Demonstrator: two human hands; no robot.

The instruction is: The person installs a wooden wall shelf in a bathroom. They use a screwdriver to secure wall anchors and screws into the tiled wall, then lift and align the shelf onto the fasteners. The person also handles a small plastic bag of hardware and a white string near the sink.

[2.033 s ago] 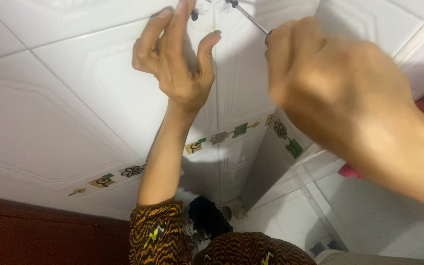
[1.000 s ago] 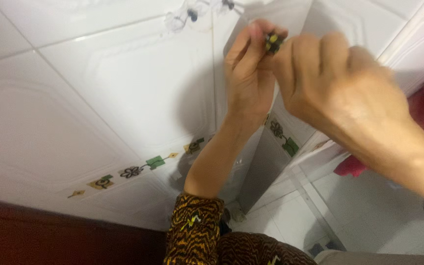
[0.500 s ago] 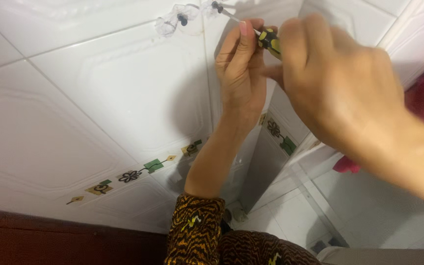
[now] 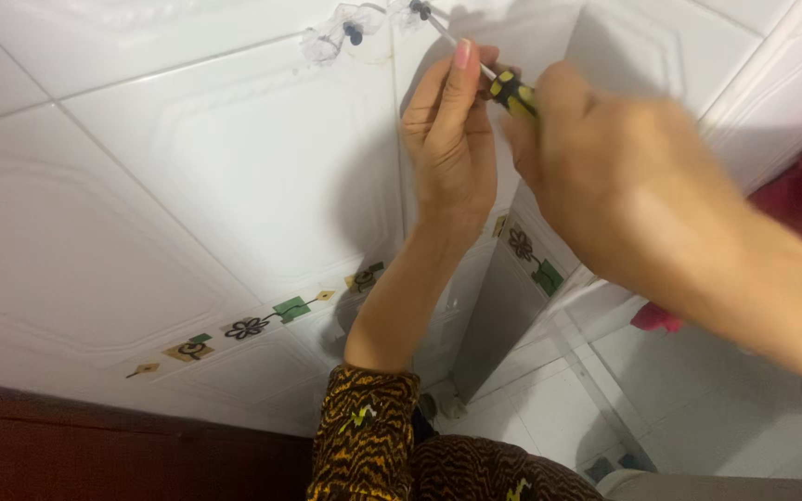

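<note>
Fingers of the right hand (image 4: 642, 186), big in the right of the frame, are wrapped closed around a yellow-and-black screwdriver (image 4: 510, 91). Its shaft runs to a dark screw (image 4: 419, 10) in a clear bracket (image 4: 345, 35) at top centre. Beside it, the left hand (image 4: 452, 148) rests loosely open, fingertips steadying the shaft. That screw looks partly seated, perhaps; the neighbouring one appears in.

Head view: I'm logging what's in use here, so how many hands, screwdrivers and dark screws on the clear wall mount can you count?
Hands: 2, left hand and right hand
Screwdriver: 1
Dark screws: 2, left screw and right screw
Total: 5
</note>
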